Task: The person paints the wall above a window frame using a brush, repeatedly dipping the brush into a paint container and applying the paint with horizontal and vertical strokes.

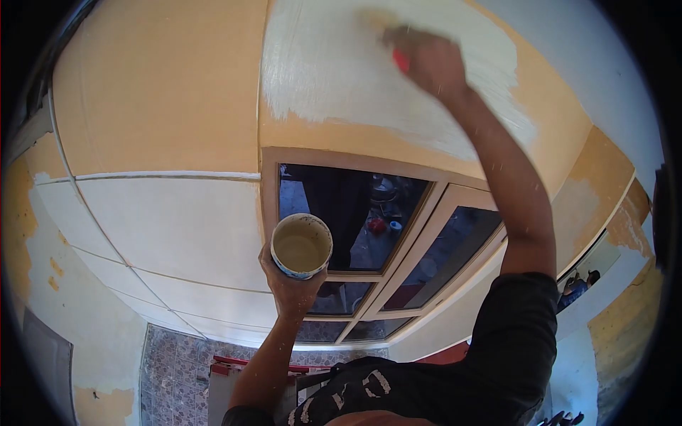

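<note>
My left hand point(297, 290) is wrapped round a small paint bucket point(302, 273), held upright in front of the window, with pale paint point(302, 246) inside and drips on its rim. Up high, my right hand point(430, 62) grips a paintbrush by its red handle point(401, 60). The bristles point(376, 20) are blurred and lie against the wall, on a patch of wet whitish paint point(320, 71). Around that patch the wall point(341, 131) shows yellow-orange, with a ragged edge between the two colours.
Below the painted patch is a framed window point(348, 213) with dark, reflecting glass. A thin cable point(96, 216) runs down the wall panels at left. Far below lies a patterned tile floor point(170, 376) beside a red-edged bench or platform point(224, 366). Another person point(577, 287) appears small at right.
</note>
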`<act>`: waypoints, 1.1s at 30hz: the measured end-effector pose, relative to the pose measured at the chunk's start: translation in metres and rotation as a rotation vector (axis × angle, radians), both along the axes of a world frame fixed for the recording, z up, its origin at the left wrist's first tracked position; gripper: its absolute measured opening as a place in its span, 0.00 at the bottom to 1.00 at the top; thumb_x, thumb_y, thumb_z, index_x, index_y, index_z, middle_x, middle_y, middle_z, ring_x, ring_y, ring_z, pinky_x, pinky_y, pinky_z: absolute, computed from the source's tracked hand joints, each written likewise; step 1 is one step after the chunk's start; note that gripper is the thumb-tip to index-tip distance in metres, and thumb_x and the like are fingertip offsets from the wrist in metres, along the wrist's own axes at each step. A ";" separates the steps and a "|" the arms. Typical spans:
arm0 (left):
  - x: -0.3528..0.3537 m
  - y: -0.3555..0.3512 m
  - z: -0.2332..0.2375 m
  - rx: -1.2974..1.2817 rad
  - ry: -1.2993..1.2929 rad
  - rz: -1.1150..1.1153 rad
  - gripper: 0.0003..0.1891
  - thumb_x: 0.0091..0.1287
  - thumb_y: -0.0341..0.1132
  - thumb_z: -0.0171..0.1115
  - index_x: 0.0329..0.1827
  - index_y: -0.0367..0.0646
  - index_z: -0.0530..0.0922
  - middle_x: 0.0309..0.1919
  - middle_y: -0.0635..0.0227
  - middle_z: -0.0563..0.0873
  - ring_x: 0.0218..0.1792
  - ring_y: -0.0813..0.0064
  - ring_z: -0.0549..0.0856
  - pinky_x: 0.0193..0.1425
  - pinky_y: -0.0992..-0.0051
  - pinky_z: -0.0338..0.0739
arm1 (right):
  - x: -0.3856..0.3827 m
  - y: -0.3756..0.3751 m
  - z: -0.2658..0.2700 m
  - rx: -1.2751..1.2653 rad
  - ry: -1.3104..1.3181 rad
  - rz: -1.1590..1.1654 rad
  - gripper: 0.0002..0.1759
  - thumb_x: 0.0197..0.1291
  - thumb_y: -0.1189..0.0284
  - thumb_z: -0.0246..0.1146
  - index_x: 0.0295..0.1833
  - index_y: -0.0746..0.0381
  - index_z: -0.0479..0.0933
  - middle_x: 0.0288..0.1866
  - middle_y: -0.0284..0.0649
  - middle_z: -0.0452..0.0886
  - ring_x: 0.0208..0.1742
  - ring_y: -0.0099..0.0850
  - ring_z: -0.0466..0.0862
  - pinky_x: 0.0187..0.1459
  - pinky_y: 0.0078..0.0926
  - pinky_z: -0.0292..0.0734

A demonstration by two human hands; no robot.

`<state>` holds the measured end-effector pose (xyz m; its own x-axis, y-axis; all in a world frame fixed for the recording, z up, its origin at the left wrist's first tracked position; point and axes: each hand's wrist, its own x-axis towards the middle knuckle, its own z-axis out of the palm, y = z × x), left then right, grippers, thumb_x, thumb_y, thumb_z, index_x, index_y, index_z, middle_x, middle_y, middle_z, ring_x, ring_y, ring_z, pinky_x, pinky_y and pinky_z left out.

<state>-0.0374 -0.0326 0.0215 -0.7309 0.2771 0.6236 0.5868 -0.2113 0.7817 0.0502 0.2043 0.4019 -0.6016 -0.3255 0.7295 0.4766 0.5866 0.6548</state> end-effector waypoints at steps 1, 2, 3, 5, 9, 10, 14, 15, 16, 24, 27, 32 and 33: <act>0.000 0.000 0.000 -0.002 -0.001 0.001 0.56 0.43 0.32 0.87 0.76 0.42 0.60 0.66 0.51 0.70 0.70 0.49 0.73 0.75 0.51 0.70 | 0.008 -0.010 -0.031 0.001 -0.115 -0.036 0.16 0.63 0.67 0.65 0.57 0.46 0.84 0.48 0.34 0.89 0.46 0.36 0.90 0.45 0.39 0.86; 0.000 0.000 0.000 -0.006 -0.002 0.002 0.56 0.43 0.32 0.87 0.76 0.41 0.60 0.66 0.51 0.70 0.70 0.49 0.73 0.75 0.51 0.70 | 0.011 -0.019 -0.064 -0.030 -0.210 -0.217 0.16 0.62 0.69 0.66 0.55 0.46 0.84 0.44 0.33 0.88 0.43 0.33 0.90 0.43 0.38 0.86; 0.000 0.000 0.001 -0.003 0.000 0.003 0.56 0.43 0.32 0.87 0.76 0.41 0.60 0.66 0.51 0.70 0.70 0.49 0.73 0.75 0.51 0.70 | 0.019 -0.017 -0.096 -0.032 -0.288 -0.095 0.15 0.61 0.69 0.67 0.55 0.46 0.84 0.46 0.32 0.89 0.43 0.32 0.90 0.44 0.37 0.86; 0.003 -0.001 0.002 -0.022 -0.040 0.005 0.57 0.43 0.33 0.88 0.77 0.41 0.60 0.65 0.51 0.71 0.69 0.49 0.74 0.74 0.51 0.71 | 0.031 -0.019 -0.129 -0.042 -0.366 0.026 0.15 0.61 0.69 0.67 0.54 0.47 0.84 0.48 0.31 0.89 0.43 0.32 0.90 0.44 0.37 0.86; 0.001 0.002 -0.004 -0.030 0.010 0.021 0.58 0.42 0.34 0.88 0.77 0.41 0.59 0.65 0.51 0.71 0.69 0.49 0.74 0.74 0.50 0.71 | 0.037 -0.023 -0.111 -0.235 -0.411 0.075 0.11 0.64 0.66 0.66 0.51 0.47 0.86 0.49 0.32 0.90 0.44 0.36 0.91 0.45 0.37 0.86; 0.000 0.002 -0.005 -0.039 0.021 0.035 0.58 0.42 0.34 0.88 0.77 0.41 0.59 0.64 0.51 0.71 0.69 0.49 0.74 0.74 0.50 0.71 | 0.035 -0.021 -0.086 -0.213 -0.301 0.000 0.10 0.63 0.67 0.68 0.50 0.47 0.86 0.50 0.32 0.90 0.45 0.37 0.91 0.46 0.37 0.86; -0.001 0.004 -0.010 -0.045 0.043 0.056 0.59 0.41 0.35 0.88 0.77 0.40 0.59 0.64 0.51 0.71 0.69 0.48 0.74 0.73 0.49 0.71 | 0.028 -0.005 0.033 -0.200 0.042 -0.034 0.10 0.67 0.64 0.66 0.52 0.47 0.87 0.55 0.30 0.90 0.48 0.38 0.90 0.49 0.36 0.86; -0.002 0.005 -0.010 -0.043 0.046 0.056 0.59 0.41 0.35 0.88 0.77 0.40 0.59 0.64 0.51 0.71 0.69 0.48 0.74 0.73 0.49 0.71 | 0.028 -0.011 0.055 -0.123 0.061 0.006 0.10 0.68 0.64 0.66 0.50 0.53 0.88 0.52 0.35 0.90 0.46 0.38 0.90 0.48 0.36 0.86; -0.003 0.005 -0.010 -0.039 0.043 0.049 0.59 0.41 0.35 0.89 0.77 0.39 0.58 0.64 0.51 0.71 0.69 0.48 0.74 0.73 0.49 0.71 | 0.028 -0.018 0.068 -0.049 0.080 0.045 0.11 0.69 0.65 0.65 0.47 0.59 0.88 0.49 0.39 0.91 0.44 0.39 0.90 0.47 0.35 0.86; -0.005 0.003 -0.011 -0.040 0.046 0.038 0.60 0.43 0.38 0.89 0.78 0.39 0.56 0.65 0.51 0.70 0.70 0.49 0.73 0.75 0.49 0.70 | 0.057 0.008 -0.099 0.066 -0.244 -0.183 0.21 0.64 0.69 0.63 0.62 0.43 0.84 0.39 0.33 0.86 0.40 0.31 0.89 0.39 0.34 0.86; -0.003 0.003 -0.012 -0.053 0.031 0.026 0.60 0.43 0.36 0.89 0.78 0.39 0.56 0.65 0.51 0.70 0.70 0.49 0.73 0.75 0.50 0.70 | 0.071 0.002 -0.140 -0.083 -0.345 0.131 0.10 0.63 0.67 0.65 0.50 0.47 0.85 0.46 0.31 0.89 0.42 0.31 0.90 0.41 0.35 0.86; -0.002 0.003 -0.013 -0.027 0.031 0.013 0.58 0.42 0.34 0.88 0.76 0.39 0.57 0.64 0.52 0.71 0.69 0.50 0.74 0.75 0.52 0.70 | 0.077 0.013 -0.067 -0.204 -0.265 -0.009 0.10 0.66 0.64 0.68 0.51 0.50 0.86 0.48 0.37 0.89 0.45 0.41 0.89 0.45 0.38 0.86; -0.002 0.003 -0.013 -0.034 0.033 0.007 0.58 0.42 0.34 0.88 0.76 0.39 0.57 0.64 0.52 0.71 0.69 0.50 0.74 0.75 0.52 0.70 | 0.073 0.025 -0.035 -0.308 -0.150 0.024 0.09 0.67 0.63 0.68 0.50 0.49 0.87 0.48 0.38 0.89 0.44 0.44 0.88 0.45 0.39 0.86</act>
<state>-0.0390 -0.0297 0.0081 -0.7122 0.2932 0.6378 0.6138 -0.1808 0.7685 0.1235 0.2292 0.3665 -0.7044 -0.1193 0.6997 0.3719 0.7776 0.5070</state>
